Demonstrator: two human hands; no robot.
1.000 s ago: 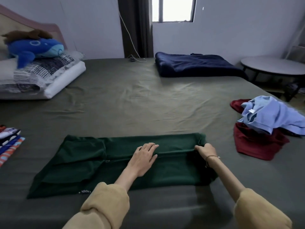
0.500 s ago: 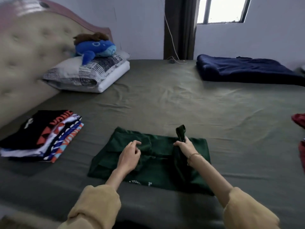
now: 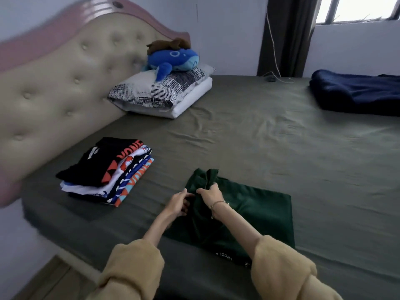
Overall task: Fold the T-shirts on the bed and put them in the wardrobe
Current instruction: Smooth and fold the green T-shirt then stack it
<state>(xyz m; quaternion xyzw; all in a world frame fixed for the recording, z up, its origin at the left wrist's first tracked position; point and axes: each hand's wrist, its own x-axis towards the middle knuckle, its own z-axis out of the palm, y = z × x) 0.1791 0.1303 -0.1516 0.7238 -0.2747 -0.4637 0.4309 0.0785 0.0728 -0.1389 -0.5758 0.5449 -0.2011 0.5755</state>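
Pinching the folded-over edge of a dark green cotton T-shirt (image 3: 249,213), the right hand (image 3: 211,192) and left hand (image 3: 179,202) each kept a clenched grip; the shirt's bulk lay rightward on the olive bed (image 3: 281,148), a stack of folded printed T-shirts (image 3: 108,172) just leftward.

- Fuzzy mustard-yellow sleeves (image 3: 279,267), both pushed up to leave the forearms bare.
- Thin gold-coloured bracelet (image 3: 217,203) with a small dangling charm on the right wrist.
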